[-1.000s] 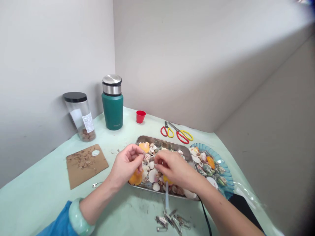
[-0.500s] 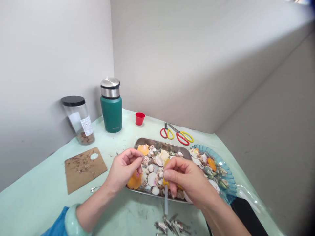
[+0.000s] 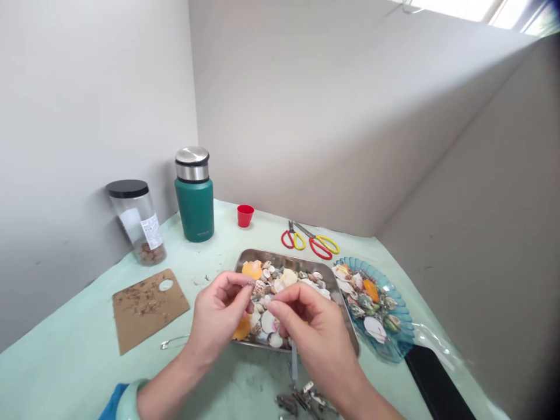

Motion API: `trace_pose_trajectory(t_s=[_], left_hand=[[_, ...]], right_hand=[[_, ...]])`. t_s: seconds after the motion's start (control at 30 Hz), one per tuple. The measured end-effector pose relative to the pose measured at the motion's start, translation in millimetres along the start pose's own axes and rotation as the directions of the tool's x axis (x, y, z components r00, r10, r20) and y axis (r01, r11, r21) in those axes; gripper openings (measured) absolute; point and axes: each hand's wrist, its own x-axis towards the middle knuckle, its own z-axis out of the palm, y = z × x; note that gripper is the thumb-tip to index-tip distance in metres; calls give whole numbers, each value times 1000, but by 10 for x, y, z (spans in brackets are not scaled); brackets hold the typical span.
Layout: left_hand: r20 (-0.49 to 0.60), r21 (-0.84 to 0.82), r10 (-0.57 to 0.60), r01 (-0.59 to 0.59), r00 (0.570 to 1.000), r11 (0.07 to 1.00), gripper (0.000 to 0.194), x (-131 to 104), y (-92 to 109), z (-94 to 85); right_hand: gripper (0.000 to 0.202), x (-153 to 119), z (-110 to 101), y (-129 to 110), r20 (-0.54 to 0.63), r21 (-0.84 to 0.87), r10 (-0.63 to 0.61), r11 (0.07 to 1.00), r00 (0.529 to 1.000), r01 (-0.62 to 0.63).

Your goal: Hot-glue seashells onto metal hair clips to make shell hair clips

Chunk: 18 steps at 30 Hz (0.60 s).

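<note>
Above a metal tray of seashells, both hands are raised close together. The fingertips of my left hand are pinched on something tiny and dark that I cannot make out. Thumb and index finger of my right hand are also pressed together, just right of the left fingertips; whatever they hold is too small to name. An orange shell lies at the tray's back left corner. Under my right hand, a pale strip sticks out over the tray's front edge.
A blue glass plate of shells stands right, beside a black object. Metal pins lie in front. Two scissors, a red cup, a green flask, a jar and brown cardboard stand or lie around.
My right hand has moved left, closer to my left hand, uncovering more of the tray's right side. The view has shifted slightly.
</note>
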Motion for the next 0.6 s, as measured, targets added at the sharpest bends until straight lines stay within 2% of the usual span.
trace_pose_trajectory(t_s=[0.1, 0.17, 0.23, 0.3, 0.4, 0.6], left_hand=[[-31, -9, 12, -13, 999, 1000, 13, -21, 0, 9], [-51, -5, 25, -26, 998, 1000, 12, -32, 3, 15], [-67, 6, 48, -47, 997, 999, 11, -44, 15, 25], [-86, 19, 82, -81, 993, 997, 9, -60, 39, 38], [-104, 50, 129, -125, 986, 991, 7, -92, 81, 53], [-109, 63, 165, -158, 980, 985, 5, -134, 106, 57]], right_hand=[[12, -24, 65, 22, -69, -185, -275, 948, 959, 259], [12, -20, 104, 51, -77, -265, -444, 872, 892, 411], [12, -6, 140, 84, -77, -312, -563, 797, 823, 517], [12, 10, 173, 112, -80, -355, -634, 739, 769, 573], [12, 22, 207, 140, -79, -410, -689, 681, 721, 606], [12, 18, 224, 180, -80, -497, -744, 606, 663, 621]])
